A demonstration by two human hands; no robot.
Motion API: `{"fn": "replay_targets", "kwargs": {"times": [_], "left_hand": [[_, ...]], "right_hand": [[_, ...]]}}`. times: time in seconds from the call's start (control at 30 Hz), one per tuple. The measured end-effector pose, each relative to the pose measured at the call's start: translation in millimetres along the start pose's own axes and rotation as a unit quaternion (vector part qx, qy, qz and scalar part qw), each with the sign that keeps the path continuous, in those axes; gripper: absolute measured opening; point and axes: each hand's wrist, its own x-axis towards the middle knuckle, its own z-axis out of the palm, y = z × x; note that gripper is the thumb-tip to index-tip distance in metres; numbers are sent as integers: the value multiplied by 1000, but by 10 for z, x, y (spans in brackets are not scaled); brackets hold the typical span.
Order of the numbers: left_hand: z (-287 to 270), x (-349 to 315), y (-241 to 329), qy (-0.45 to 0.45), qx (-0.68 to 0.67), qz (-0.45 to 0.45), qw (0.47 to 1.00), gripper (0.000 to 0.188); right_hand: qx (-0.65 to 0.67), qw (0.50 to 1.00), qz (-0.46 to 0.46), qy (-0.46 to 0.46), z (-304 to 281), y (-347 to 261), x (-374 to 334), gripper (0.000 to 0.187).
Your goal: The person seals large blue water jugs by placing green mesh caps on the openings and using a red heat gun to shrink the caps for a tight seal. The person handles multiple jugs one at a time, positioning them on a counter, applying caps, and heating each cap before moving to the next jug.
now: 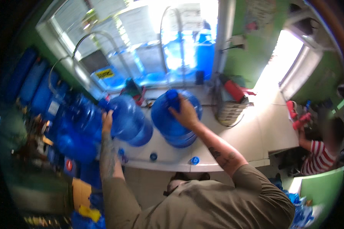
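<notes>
A translucent blue water jug [130,118] leans to the left over the counter [225,147]. My left hand [107,121] is closed round it near its neck. To its right, a second round blue water jug [179,133] stands upright on the counter. My right hand [186,113] grips it at the top, its fingers against the dark blue neck or cap [172,97]; which of the two cannot be told. Small blue bottle caps [195,160] lie along the counter's near edge, one of them darker [153,156].
Several blue jugs [70,129] crowd the left side. Curved metal pipes [99,33] rise before the window. A red item [234,91] sits on a basket-like container [230,112] at the back right. A person in a striped shirt [320,158] is at the far right.
</notes>
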Motion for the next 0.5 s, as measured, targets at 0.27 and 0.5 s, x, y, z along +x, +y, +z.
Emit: {"fn": "replay_targets", "kwargs": {"times": [0.27,0.5], "left_hand": [[-367,488,-401,30,74,118,990,32],[-493,1526,-681,-136,126,60,981,32]], "right_hand": [[79,994,69,-1,-76,242,188,36],[-167,970,122,-126,145,1058,885,47]]}}
